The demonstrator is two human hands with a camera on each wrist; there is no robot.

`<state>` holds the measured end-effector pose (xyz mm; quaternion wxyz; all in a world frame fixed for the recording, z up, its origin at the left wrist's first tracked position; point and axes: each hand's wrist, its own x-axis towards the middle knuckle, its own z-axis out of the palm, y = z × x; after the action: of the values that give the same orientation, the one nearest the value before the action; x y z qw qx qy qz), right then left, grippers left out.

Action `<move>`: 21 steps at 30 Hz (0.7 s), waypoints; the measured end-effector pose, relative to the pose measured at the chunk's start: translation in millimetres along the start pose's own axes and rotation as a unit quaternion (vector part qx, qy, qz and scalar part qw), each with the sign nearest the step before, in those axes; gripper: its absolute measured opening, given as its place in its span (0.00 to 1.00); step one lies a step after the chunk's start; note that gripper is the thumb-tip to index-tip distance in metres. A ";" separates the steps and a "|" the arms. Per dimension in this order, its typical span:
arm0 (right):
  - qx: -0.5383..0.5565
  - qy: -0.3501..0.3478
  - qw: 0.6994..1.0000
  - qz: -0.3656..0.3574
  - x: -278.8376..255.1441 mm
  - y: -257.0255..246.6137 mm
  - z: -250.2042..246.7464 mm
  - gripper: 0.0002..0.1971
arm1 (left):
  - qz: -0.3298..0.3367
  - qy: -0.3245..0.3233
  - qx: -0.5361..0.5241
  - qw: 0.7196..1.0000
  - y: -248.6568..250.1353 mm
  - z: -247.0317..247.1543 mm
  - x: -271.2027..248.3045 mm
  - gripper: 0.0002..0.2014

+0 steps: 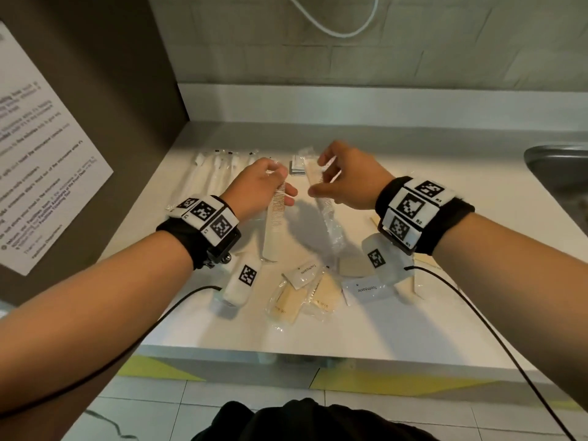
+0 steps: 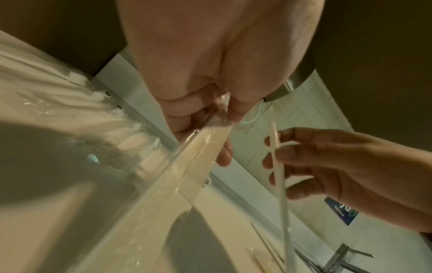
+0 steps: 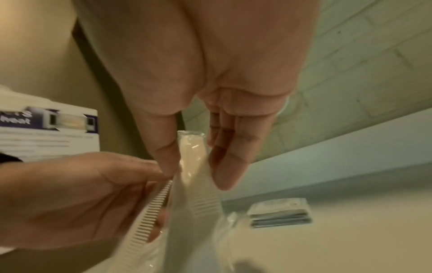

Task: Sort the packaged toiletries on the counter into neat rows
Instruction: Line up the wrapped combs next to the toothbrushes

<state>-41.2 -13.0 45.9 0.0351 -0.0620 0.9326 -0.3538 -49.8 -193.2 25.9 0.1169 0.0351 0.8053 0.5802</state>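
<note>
Holding two wrapped combs above the worktop, my left hand pinches one comb by its top; my right hand pinches the other comb, toothpaste sachets lying below.

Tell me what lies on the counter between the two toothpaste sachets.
In the head view, a clear-wrapped beige packet lies between the left toothpaste sachet and the right toothpaste sachet.

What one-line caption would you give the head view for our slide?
Left hand and right hand each lift a wrapped comb above toiletry packets scattered on the white counter.
</note>
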 end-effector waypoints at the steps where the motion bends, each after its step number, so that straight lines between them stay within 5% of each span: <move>1: 0.015 0.002 1.000 -0.011 -0.6 -7.7 2.5 0.24 | 0.002 0.006 -0.004 1.000 0.9 0.4 -3.1 0.15; 5: 0.027 0.004 0.999 -0.038 -6.0 -22.5 22.3 0.22 | -0.018 0.012 -0.093 0.995 -0.2 2.5 -15.4 0.19; 10: 0.038 0.013 0.999 -0.028 -13.7 -21.1 40.1 0.21 | -0.042 -0.065 -0.103 0.992 -7.7 -3.4 -29.8 0.30; 15: 0.055 0.036 0.998 -0.002 -22.8 -12.3 43.8 0.21 | 0.000 -0.036 0.009 0.999 -16.5 0.5 -27.8 0.16; 21: 0.025 -0.062 0.995 0.079 -35.7 30.4 16.6 0.24 | 0.033 -0.036 0.038 0.998 -5.9 14.1 -22.5 0.18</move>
<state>-6.7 3.6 14.1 0.1223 -0.0090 0.9215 -0.3686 -24.2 -186.4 19.4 0.1252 0.0876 0.8206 0.5507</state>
